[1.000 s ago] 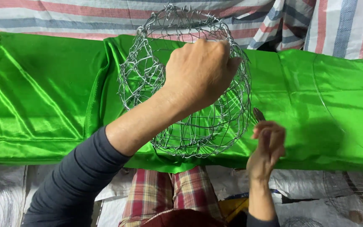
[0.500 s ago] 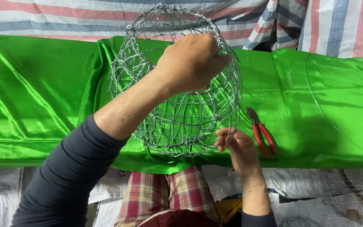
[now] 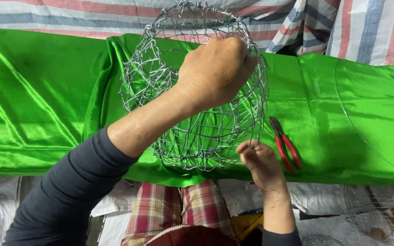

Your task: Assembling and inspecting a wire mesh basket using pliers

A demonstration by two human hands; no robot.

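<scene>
A round basket-shaped frame of silver wire mesh [image 3: 160, 86] is held up over a shiny green cloth [image 3: 33, 100]. My left hand [image 3: 215, 70] grips the frame's upper right rim, forearm crossing its front. My right hand [image 3: 261, 164] is at the frame's lower right edge, fingertips pinching the wire there. Red-handled pliers [image 3: 286, 143] lie on the green cloth just right of my right hand, untouched.
A striped red, blue and white cloth [image 3: 343, 27] runs along the back. My plaid-trousered knees [image 3: 178, 209] show below the green cloth. Loose wire mesh [image 3: 379, 214] lies at the lower right on white sheeting, more wire at the lower left.
My right hand has put the pliers down on the green cloth and moved left to the frame's lower edge. My left hand has kept hold of the frame, shifting it slightly.
</scene>
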